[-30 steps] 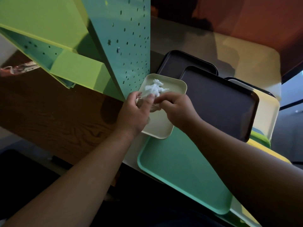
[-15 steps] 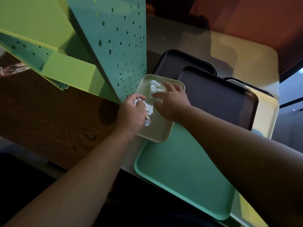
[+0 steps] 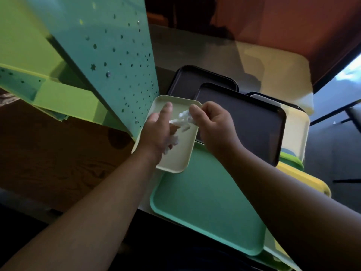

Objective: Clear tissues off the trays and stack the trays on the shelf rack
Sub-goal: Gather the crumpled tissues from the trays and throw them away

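A small cream tray (image 3: 178, 159) lies on top of a large mint-green tray (image 3: 207, 208), beside the rack's side panel. Both of my hands hover over the cream tray. My right hand (image 3: 213, 126) pinches a crumpled white tissue (image 3: 182, 119) at its fingertips. My left hand (image 3: 159, 132) has its index finger stretched out and holds another wad of tissue (image 3: 172, 142) under the palm. The two tissues meet between my hands. Dark trays (image 3: 252, 122) lie behind the cream one.
The green and teal shelf rack (image 3: 109, 55) with a perforated side panel fills the upper left, above a wooden surface (image 3: 48, 153). More trays, cream (image 3: 295, 133), green and yellow (image 3: 304, 178), overlap at the right. The table edge runs close to me.
My right hand has picked the far tissue up off the cream tray and brought it toward my left hand, which has opened its index finger while keeping its own wad.
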Demonstrator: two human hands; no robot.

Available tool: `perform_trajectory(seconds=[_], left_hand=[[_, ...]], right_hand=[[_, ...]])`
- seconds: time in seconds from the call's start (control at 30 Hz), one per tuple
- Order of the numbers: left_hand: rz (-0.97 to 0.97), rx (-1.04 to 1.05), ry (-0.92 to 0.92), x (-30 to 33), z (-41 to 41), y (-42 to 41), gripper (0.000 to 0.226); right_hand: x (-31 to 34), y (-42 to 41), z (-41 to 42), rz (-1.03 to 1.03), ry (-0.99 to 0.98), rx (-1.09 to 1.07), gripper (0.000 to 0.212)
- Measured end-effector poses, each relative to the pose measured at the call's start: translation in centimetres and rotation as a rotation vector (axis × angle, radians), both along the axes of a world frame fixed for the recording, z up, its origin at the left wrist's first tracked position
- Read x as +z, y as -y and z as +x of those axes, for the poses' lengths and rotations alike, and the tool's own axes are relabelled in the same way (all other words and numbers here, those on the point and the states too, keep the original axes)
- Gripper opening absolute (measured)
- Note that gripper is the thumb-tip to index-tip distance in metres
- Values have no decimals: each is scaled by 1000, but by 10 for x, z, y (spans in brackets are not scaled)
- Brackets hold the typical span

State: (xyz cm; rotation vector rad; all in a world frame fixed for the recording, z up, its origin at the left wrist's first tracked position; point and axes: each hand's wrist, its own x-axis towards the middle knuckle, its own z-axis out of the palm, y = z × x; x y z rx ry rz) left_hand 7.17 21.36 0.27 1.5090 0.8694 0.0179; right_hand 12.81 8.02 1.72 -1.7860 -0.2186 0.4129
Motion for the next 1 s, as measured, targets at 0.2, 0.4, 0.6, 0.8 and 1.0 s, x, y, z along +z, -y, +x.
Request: perform_trajectory(seconds=[0.2, 0.4, 0.6, 0.8, 1.0], left_hand=[[-303, -238, 157, 16, 39, 90, 45], [-703, -396, 225, 30, 46, 225, 66], [-919, -450, 230, 68, 39, 335, 70], [-1051, -505, 147, 77, 30, 371, 57], [-824, -835, -186, 63, 3, 408, 70]], right_hand=[[-4, 65, -9, -64, 53, -201, 12], [5, 177, -14, -182, 271, -326, 39], [36, 293, -32, -196, 419, -292, 45], [42, 331, -45, -270, 559, -391, 29], [45, 378, -76, -415, 450, -571, 24]])
